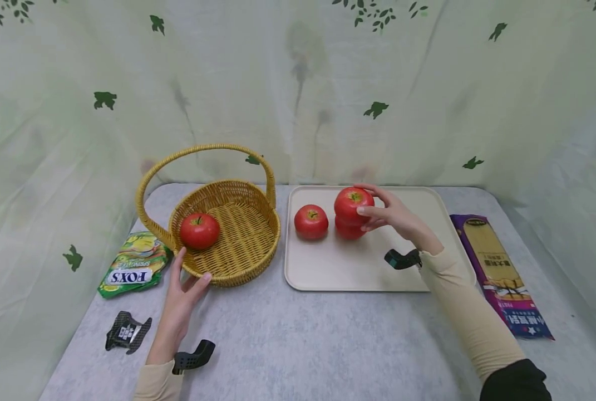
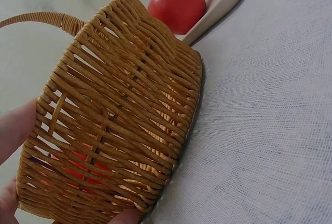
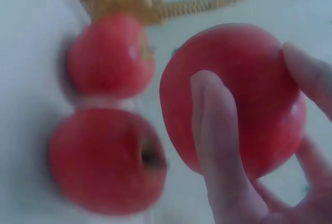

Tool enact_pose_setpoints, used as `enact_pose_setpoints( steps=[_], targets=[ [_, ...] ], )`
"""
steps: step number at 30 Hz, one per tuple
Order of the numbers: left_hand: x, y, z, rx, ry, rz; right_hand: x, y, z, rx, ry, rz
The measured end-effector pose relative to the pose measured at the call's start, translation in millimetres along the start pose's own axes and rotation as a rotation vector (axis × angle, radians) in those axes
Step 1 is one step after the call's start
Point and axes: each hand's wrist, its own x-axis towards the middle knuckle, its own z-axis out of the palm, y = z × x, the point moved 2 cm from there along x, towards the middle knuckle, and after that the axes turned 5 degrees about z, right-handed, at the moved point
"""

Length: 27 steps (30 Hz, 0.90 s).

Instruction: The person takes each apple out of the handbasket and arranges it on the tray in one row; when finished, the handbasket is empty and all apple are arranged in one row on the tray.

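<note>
1. held apple [image 1: 350, 204]: red, in the air over the pale tray [image 1: 358, 270]. overlaps the lower apple [image 1: 348, 230] in head view; right wrist view shows a gap.
2. right grip [image 1: 397, 216]: grasping the held apple, thumb one side, fingers the other. looks secure. skin looks slick, so even pressure, no hard squeeze.
3. my call: lift straight up first. sideways too low could clip the lower apple or the left tray apple [image 1: 311, 221] and set them rolling.
4. left grip [image 1: 181, 305]: released, fingers spread, index fingertip at the basket rim. decent spot to steady it; light touch, a shove could slide it.
5. basket [image 1: 245, 223]: wicker, one apple [image 1: 200, 230] at its left side, bare weave to the right. if loading it, use that side, set down low, mind the tall handle [image 1: 205, 148].
6. desk [image 1: 298, 345]: grey, mottled. green fox's bag [image 1: 136, 262] beside the basket, small black item [image 1: 127, 332] nearer the front, purple pasta packet [image 1: 500, 273] right of the tray.
7. room: pale curtain [image 1: 257, 83] with green leaf print behind the desk, pale fabric at both sides.
</note>
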Motion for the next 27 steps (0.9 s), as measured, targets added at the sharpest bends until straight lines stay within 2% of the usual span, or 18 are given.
enact_pose_setpoints(
  steps=[6,12,20,27],
  targets=[
    [-0.6,0.2,-0.6,-0.006,-0.001,0.008,-17,20,-32,0.001,0.074,0.014],
    [-0.8,-0.6,-0.9,-0.017,0.001,0.001,-30,38,-52,-0.015,0.13,0.036],
    [-0.7,-1.1,-1.4,-0.011,0.001,0.0,-37,69,-66,-0.019,0.169,0.086],
    [-0.3,-1.0,-0.8,-0.011,-0.003,0.009,-36,83,-66,0.018,0.138,0.103]
  ],
)
